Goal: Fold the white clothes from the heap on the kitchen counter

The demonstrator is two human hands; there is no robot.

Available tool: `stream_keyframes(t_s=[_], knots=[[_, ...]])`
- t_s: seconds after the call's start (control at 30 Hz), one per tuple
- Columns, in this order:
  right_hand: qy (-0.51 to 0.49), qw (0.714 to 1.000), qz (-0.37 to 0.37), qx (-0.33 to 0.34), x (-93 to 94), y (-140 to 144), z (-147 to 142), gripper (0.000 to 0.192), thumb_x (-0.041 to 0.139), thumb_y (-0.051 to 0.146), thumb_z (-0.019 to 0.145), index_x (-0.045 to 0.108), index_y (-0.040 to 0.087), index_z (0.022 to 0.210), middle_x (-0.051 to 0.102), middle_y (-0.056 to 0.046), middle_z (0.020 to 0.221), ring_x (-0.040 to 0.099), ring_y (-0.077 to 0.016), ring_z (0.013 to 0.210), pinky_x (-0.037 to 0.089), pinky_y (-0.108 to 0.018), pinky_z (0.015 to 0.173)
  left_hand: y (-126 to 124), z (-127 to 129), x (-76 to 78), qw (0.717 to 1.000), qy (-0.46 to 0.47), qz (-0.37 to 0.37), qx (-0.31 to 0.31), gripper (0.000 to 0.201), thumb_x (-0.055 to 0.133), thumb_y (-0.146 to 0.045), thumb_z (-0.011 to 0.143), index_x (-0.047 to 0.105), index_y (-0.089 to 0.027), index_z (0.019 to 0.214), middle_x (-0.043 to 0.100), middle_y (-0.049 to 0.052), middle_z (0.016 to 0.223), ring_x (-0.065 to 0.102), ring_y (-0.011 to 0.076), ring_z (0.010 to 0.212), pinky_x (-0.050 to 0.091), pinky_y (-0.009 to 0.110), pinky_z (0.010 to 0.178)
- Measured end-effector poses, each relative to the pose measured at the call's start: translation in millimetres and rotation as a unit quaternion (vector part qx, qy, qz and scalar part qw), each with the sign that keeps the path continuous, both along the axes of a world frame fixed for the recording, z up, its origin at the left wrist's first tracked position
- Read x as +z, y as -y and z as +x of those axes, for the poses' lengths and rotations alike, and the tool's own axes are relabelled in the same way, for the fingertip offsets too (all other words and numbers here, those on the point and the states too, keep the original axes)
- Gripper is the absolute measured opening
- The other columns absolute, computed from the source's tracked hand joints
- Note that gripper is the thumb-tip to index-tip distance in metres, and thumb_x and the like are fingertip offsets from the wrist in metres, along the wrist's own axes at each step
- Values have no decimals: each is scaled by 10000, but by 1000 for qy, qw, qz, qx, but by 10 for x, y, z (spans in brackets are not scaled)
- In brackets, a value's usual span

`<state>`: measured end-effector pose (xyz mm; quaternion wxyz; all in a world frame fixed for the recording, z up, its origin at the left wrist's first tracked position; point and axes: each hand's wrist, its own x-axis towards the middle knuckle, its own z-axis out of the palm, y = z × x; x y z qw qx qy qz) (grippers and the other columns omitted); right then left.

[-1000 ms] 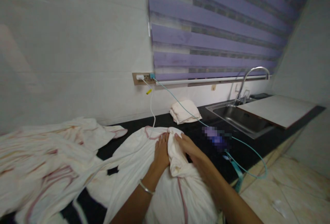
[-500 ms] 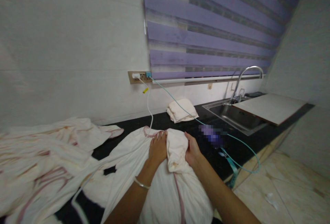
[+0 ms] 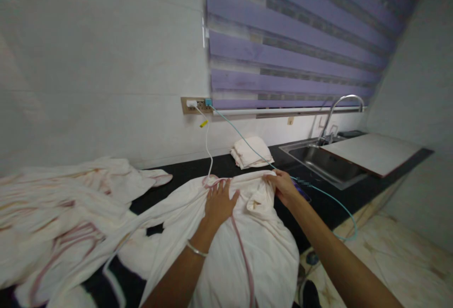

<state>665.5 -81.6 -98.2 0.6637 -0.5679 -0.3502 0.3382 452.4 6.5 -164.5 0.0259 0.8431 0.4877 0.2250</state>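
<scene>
A white garment (image 3: 269, 256) with pink piping lies spread over the counter and hangs down its front edge. My left hand (image 3: 217, 206), with a bangle at the wrist, presses flat on it near the far edge, fingers spread. At the garment's upper right corner, my right hand (image 3: 283, 186) pinches the fabric between thumb and fingers. Between the two hands the cloth is bunched, with a small brownish mark on a fold. A white cord (image 3: 115, 289) runs across the garment's left part.
A folded white cloth (image 3: 250, 152) lies by the wall. More crumpled garments (image 3: 88, 194) cover the counter (image 3: 184, 162) at left. A teal cable (image 3: 332, 192) crosses near my right hand, beside a partly hidden purple-blue object (image 3: 303, 192). Further right are a sink (image 3: 307, 154) and a white board (image 3: 375, 152).
My right hand has moved to the right, drawing the fabric's corner out and flattening the bunched part. My left thumb has spread away from the fingers. The view has shifted slightly.
</scene>
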Motion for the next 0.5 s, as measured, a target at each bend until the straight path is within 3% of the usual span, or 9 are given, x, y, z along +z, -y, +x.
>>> stream_keyframes(t_s=[0.07, 0.13, 0.2, 0.27, 0.37, 0.5], knots=[[127, 991, -10, -29, -28, 6, 41, 265, 719, 332, 588, 482, 225, 642, 483, 69, 593, 466, -134, 619, 388, -265, 625, -19, -8, 52, 999, 30, 10, -2, 695, 355, -576, 1021, 437, -112, 1532, 504, 190, 1543, 454, 349, 1434, 344, 530, 1193], [290, 955, -16, -61, -56, 28, 100, 193, 661, 284, 606, 480, 225, 636, 473, 62, 629, 453, -141, 668, 362, -265, 655, -55, -35, 96, 998, 58, 26, 7, 661, 319, -533, 1041, 466, -82, 1500, 563, 194, 1485, 499, 322, 1390, 364, 496, 1180], [378, 923, -25, -74, -69, 62, 187, 158, 623, 230, 598, 501, 223, 698, 513, 51, 700, 480, -154, 725, 368, -265, 687, -99, -75, 110, 997, 57, 33, 33, 621, 310, -490, 1046, 488, -85, 1482, 585, 196, 1460, 502, 324, 1380, 371, 492, 1169], [378, 921, -54, -70, -54, 103, 301, 250, 639, 200, 579, 532, 222, 804, 557, 48, 772, 513, -156, 756, 388, -260, 701, -137, -114, 90, 998, 26, 27, 56, 621, 327, -484, 1036, 493, -80, 1479, 561, 203, 1484, 460, 361, 1413, 363, 522, 1167], [308, 937, -161, -25, 39, 182, 497, 450, 759, 182, 509, 589, 214, 924, 607, 44, 806, 553, -154, 750, 426, -261, 686, -167, -141, 29, 998, -20, 5, 64, 668, 336, -519, 1021, 479, -68, 1493, 492, 209, 1546, 388, 407, 1461, 332, 555, 1186], [243, 932, -257, 76, 289, 317, 704, 453, 859, 180, 405, 694, 181, 827, 663, 6, 689, 604, -179, 661, 454, -280, 600, -171, -136, -8, 997, -30, -7, 67, 668, 330, -527, 1017, 478, -91, 1501, 442, 220, 1580, 368, 407, 1478, 326, 559, 1192]])
